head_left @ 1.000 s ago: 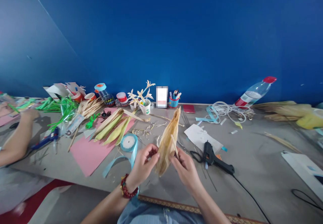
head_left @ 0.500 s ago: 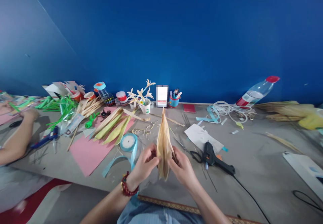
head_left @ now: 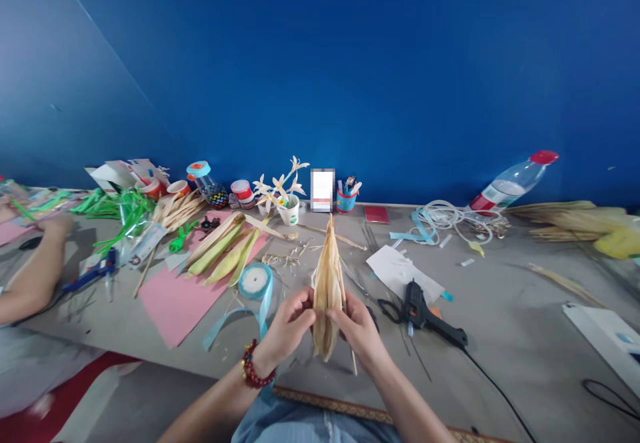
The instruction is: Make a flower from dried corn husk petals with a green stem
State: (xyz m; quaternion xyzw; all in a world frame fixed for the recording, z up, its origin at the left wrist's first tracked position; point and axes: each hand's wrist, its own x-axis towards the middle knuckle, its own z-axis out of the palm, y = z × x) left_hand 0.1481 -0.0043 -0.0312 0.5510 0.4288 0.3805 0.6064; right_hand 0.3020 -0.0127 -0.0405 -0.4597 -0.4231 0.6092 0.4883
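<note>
Between my two hands stands a dried corn husk [head_left: 327, 283], pale tan, its pointed tip up and its wider end down. My left hand [head_left: 294, 316] pinches its left edge, thumb in front and fingers behind. On the opposite edge, my right hand [head_left: 359, 326] grips it the same way. A thin pale stick or strip [head_left: 355, 362] pokes out below, beside my right hand; whether I hold it I cannot tell. To the left lie a roll of light blue ribbon [head_left: 255, 280] and greenish corn husks [head_left: 225, 250] on pink paper [head_left: 175, 303].
A black glue gun [head_left: 425, 313] with its cable lies at right, near scissors [head_left: 393, 308] and white paper [head_left: 400, 270]. Husk flowers in a white cup [head_left: 289, 211], a pen holder [head_left: 346, 200] and a plastic bottle [head_left: 510, 186] line the wall. Another person's arm [head_left: 37, 270] rests at far left.
The corn husk has turned slightly in my hands, showing a wider face, and its tip has shifted a little right. The thin stick has come into view below my right hand.
</note>
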